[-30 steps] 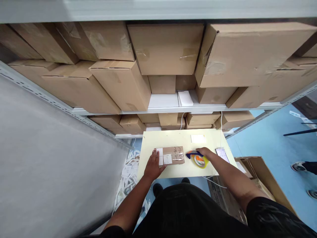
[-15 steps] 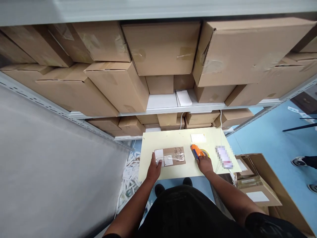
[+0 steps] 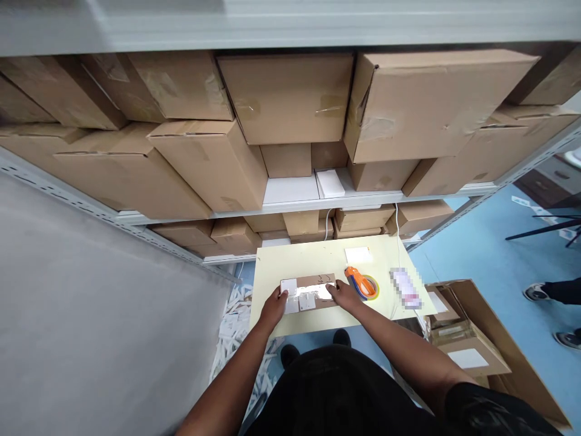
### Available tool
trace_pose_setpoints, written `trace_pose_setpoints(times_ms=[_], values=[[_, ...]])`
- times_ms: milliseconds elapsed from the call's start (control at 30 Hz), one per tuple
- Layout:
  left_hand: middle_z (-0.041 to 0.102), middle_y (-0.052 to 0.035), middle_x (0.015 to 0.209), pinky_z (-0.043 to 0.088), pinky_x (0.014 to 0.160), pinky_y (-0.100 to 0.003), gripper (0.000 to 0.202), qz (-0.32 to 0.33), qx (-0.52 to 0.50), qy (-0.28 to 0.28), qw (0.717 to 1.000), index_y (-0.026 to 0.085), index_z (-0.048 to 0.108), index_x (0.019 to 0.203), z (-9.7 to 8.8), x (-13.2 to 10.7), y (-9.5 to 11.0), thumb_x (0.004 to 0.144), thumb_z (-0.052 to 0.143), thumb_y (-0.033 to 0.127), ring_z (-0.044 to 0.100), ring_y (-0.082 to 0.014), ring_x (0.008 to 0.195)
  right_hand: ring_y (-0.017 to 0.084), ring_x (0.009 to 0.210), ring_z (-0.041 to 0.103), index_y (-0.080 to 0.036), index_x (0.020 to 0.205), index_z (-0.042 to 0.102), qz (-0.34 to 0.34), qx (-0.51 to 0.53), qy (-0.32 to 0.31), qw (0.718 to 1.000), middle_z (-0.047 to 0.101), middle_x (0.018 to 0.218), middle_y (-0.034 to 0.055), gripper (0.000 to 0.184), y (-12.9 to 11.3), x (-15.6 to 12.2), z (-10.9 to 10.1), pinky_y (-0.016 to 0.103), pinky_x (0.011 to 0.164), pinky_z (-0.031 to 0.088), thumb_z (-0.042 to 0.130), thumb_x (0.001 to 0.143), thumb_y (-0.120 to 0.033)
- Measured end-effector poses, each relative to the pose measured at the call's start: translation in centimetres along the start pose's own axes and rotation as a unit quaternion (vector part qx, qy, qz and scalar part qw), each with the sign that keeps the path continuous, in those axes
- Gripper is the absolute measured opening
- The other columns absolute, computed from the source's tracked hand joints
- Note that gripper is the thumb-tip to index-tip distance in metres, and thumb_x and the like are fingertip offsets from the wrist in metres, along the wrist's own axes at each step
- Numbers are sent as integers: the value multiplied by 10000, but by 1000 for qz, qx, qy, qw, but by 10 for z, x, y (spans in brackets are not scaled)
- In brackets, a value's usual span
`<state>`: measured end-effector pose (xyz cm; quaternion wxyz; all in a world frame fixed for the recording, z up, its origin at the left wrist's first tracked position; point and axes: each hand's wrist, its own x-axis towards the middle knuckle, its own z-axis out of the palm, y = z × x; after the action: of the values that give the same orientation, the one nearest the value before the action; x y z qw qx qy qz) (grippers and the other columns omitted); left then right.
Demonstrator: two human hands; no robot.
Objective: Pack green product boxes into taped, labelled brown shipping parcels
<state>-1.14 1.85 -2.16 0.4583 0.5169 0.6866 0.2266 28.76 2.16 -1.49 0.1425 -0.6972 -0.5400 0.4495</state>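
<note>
A flat brown cardboard parcel with white labels, shiny clear tape and dark handwriting is held between my two hands over the pale yellow tabletop. My left hand grips its left end, thumb on top. At the right end my right hand holds on, its thumb pressed on the taped face. Just right of that hand lies an orange tape dispenser with a yellow-rimmed roll, touched by neither hand. Whether the parcel rests on the table or is slightly raised, I cannot tell.
A white card and a blurred-out flat item lie on the table. Shelves ahead hold many cardboard boxes. An open carton with parcels stands right; paper scraps cover the floor left. Another person's shoes show far right.
My right hand has let go of the tape dispenser, left it on the table and moved left to grip the parcel's right end. My left hand keeps its hold on the parcel.
</note>
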Motion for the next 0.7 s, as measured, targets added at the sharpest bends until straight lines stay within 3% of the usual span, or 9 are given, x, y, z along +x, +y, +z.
trace_pose_setpoints(times_ms=[100, 233, 367, 533, 700], values=[[662, -104, 1378, 477, 1067, -400, 596, 65, -84, -12, 994, 218, 507, 1447, 10, -17, -3, 857, 586, 254, 646, -259, 1232, 258, 979, 708, -220, 1278, 577, -48, 15, 17, 999, 744, 1127, 91, 434, 13, -11, 3, 343, 841, 513, 636, 886, -398], [572, -137, 1461, 467, 1097, -384, 918, 88, -132, -16, 987, 195, 292, 1558, 30, -29, -9, 711, 634, 105, 606, -226, 1282, 256, 1070, 692, -263, 1466, 416, -89, 22, 2, 996, 708, 1257, 71, 709, 35, -19, 8, 352, 889, 522, 668, 803, -236], [638, -125, 1338, 487, 1071, -395, 856, 78, -83, 4, 993, 174, 363, 1496, 39, -27, -11, 709, 694, 114, 638, -238, 1209, 302, 1160, 665, -258, 1542, 369, -91, -24, -32, 995, 677, 1342, 98, 809, 45, -12, 7, 414, 971, 510, 673, 793, -238], [675, -94, 1279, 529, 999, -372, 767, 75, -44, -4, 996, 198, 411, 1448, 41, -34, -21, 756, 740, 205, 677, -231, 1123, 300, 1260, 613, -269, 1532, 440, -150, -30, -51, 987, 648, 1413, 84, 778, 59, -14, 3, 397, 1021, 491, 655, 787, -206], [700, -108, 1283, 535, 967, -351, 759, 19, 28, 11, 999, 205, 369, 1493, 47, -27, -30, 823, 720, 275, 697, -246, 1134, 316, 1313, 569, -232, 1622, 294, -143, -78, -57, 985, 569, 1502, 124, 907, 54, -4, 9, 406, 1043, 473, 646, 787, -202]])
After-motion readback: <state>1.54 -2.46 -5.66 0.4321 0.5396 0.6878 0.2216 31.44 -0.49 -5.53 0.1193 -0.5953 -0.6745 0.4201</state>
